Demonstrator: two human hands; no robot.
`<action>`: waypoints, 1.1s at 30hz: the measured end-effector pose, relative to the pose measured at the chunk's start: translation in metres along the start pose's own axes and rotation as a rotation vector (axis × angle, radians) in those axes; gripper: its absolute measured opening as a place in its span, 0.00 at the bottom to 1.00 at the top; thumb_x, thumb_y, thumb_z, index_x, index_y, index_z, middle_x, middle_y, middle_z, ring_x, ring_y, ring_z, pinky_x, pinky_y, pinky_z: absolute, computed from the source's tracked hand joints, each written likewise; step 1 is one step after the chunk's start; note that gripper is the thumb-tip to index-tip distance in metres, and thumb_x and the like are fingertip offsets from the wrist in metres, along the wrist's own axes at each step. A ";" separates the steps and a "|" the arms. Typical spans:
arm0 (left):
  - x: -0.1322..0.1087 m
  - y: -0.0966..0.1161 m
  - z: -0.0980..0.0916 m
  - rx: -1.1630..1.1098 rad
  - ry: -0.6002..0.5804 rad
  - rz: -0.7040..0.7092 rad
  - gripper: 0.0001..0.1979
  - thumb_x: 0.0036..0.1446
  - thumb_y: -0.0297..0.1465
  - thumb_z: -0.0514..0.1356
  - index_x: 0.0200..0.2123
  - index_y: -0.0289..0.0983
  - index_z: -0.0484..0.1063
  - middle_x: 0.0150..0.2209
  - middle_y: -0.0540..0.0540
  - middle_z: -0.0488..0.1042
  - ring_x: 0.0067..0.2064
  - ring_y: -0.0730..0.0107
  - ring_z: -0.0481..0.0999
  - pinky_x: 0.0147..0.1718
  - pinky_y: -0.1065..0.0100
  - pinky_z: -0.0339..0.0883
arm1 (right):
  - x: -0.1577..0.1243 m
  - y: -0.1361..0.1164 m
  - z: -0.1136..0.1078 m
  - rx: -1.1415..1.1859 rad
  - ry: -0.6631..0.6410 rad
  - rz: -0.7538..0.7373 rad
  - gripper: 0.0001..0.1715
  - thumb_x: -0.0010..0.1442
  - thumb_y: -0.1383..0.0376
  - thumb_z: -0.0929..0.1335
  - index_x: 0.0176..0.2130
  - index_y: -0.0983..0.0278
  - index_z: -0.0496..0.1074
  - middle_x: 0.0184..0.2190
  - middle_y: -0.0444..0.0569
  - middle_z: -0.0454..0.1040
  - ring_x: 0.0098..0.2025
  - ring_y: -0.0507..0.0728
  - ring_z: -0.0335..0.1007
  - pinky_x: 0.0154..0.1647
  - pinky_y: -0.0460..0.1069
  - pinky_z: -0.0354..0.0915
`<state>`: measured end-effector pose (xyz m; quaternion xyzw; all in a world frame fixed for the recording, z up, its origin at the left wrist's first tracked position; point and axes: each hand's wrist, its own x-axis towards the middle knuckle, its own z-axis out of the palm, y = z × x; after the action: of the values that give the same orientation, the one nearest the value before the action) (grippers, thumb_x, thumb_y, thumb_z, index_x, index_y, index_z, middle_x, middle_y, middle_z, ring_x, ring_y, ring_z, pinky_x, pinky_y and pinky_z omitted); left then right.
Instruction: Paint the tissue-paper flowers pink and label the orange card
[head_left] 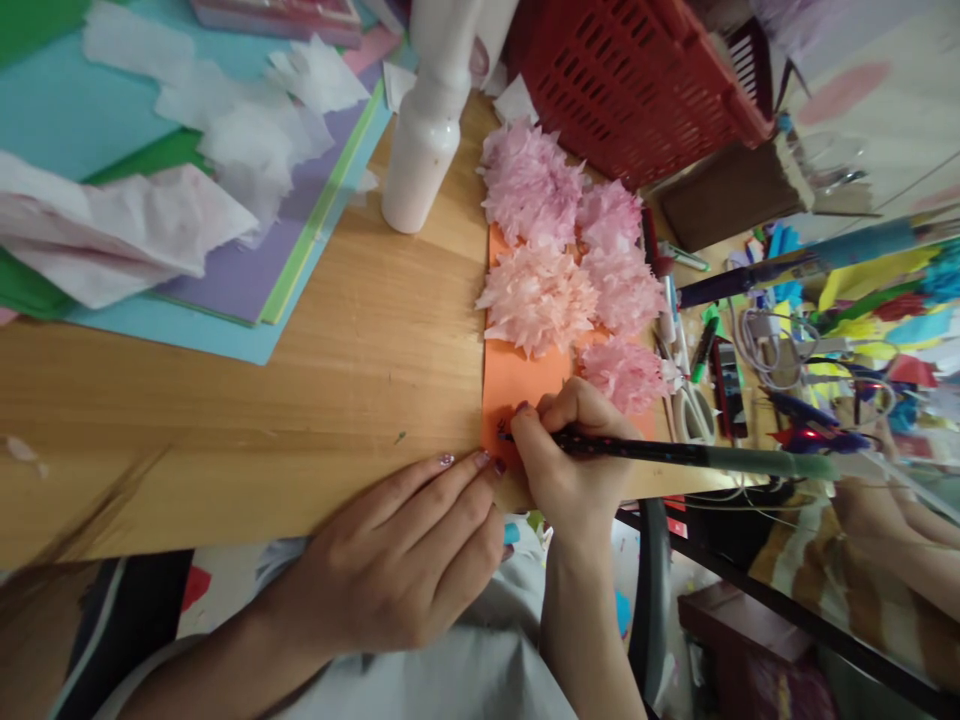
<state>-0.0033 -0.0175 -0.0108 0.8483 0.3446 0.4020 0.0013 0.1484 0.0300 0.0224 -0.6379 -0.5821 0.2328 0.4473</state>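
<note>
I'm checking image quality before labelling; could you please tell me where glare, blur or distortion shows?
Head view: highlights on the white plastic bottle; stretched, smeared multicoloured paper pieces toward the picture's right edge, probably lens distortion; fairly clear right hand and slim black pen with a grey-green end.

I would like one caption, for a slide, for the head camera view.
Right hand holds a pen to orange paper bearing pink and peach flowers, left hand at its edge.

Soft light casts faint shadows (right edge stretched and blurred).
</note>
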 end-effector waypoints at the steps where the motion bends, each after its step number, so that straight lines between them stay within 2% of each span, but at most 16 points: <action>1: 0.000 0.000 0.000 0.006 -0.004 0.002 0.12 0.68 0.31 0.55 0.42 0.32 0.77 0.44 0.45 0.83 0.49 0.66 0.81 0.63 0.65 0.60 | 0.000 0.000 0.000 0.005 -0.008 -0.004 0.21 0.50 0.74 0.67 0.19 0.60 0.51 0.15 0.34 0.50 0.18 0.45 0.43 0.18 0.45 0.45; 8: -0.001 0.002 0.001 0.000 -0.005 -0.007 0.11 0.67 0.31 0.57 0.42 0.32 0.77 0.47 0.44 0.82 0.50 0.66 0.80 0.58 0.65 0.65 | 0.004 0.003 -0.005 0.105 0.027 0.041 0.21 0.50 0.74 0.67 0.19 0.60 0.50 0.15 0.34 0.49 0.18 0.46 0.43 0.18 0.45 0.44; 14: 0.002 0.000 0.001 0.001 0.006 -0.007 0.10 0.67 0.30 0.57 0.42 0.31 0.77 0.47 0.43 0.82 0.48 0.66 0.81 0.54 0.65 0.67 | 0.013 0.005 -0.003 -0.007 0.106 0.006 0.21 0.50 0.72 0.67 0.18 0.60 0.51 0.15 0.34 0.51 0.18 0.46 0.45 0.19 0.45 0.47; 25: 0.002 0.000 0.000 0.018 0.005 -0.002 0.10 0.68 0.30 0.56 0.42 0.32 0.77 0.46 0.45 0.83 0.47 0.68 0.81 0.50 0.66 0.68 | 0.011 0.006 -0.001 -0.035 0.093 -0.047 0.21 0.52 0.73 0.66 0.19 0.60 0.50 0.16 0.34 0.49 0.19 0.46 0.45 0.19 0.45 0.47; 33: 0.002 -0.001 0.000 0.007 -0.013 0.007 0.10 0.68 0.29 0.56 0.42 0.31 0.77 0.46 0.43 0.82 0.47 0.66 0.81 0.49 0.64 0.69 | 0.010 0.006 -0.002 -0.042 0.054 -0.068 0.21 0.54 0.73 0.66 0.20 0.61 0.50 0.17 0.35 0.49 0.19 0.46 0.44 0.19 0.45 0.46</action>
<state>-0.0026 -0.0158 -0.0098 0.8521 0.3430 0.3954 -0.0006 0.1552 0.0394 0.0198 -0.6331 -0.5960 0.1880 0.4568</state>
